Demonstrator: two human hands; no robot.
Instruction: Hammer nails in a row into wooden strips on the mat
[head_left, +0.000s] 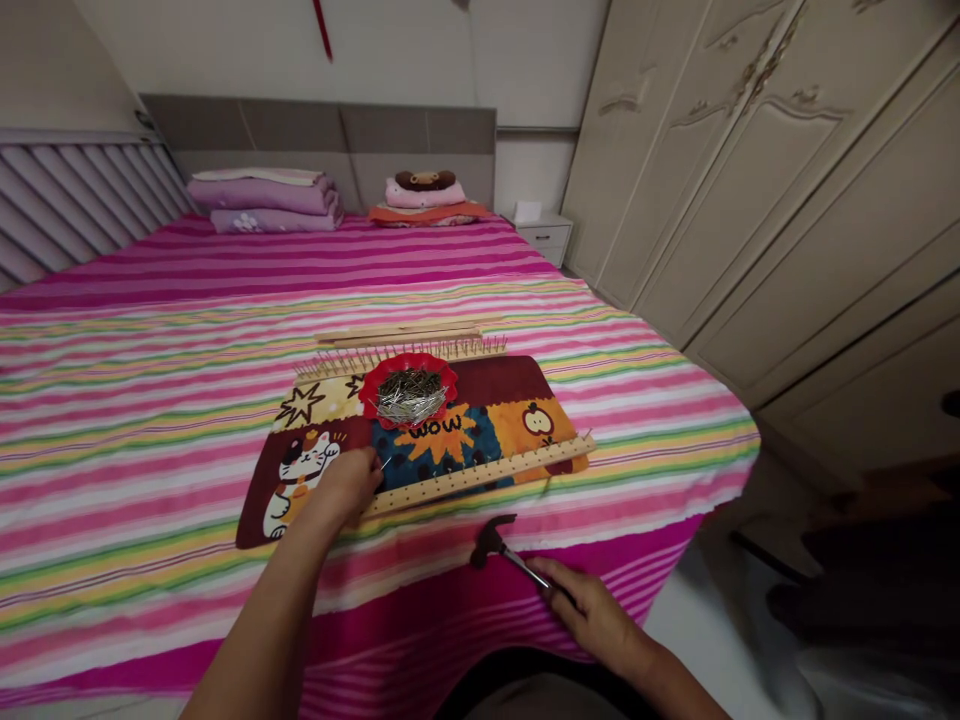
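Note:
My right hand (589,610) is wrapped round the handle of a claw hammer (491,540), its dark head over the near edge of the bed. My left hand (358,485) is closed at the left end of a wooden strip (480,473), with a thin shiny nail (386,463) at its fingertips. Dark dots and several upright nails run along this strip. It lies on a patterned mat (517,380) with a cat, an apple and the word WOW. On the mat behind the strip stands a red scalloped bowl (365,392) full of loose nails (411,397).
Behind the bowl lies another wooden strip (352,362) bristling with nails, and plain wooden strips (405,330) lie beyond it. Folded bedding (262,200) is stacked by the headboard (300,130). A nightstand (546,237) and wardrobe (720,180) stand on the right.

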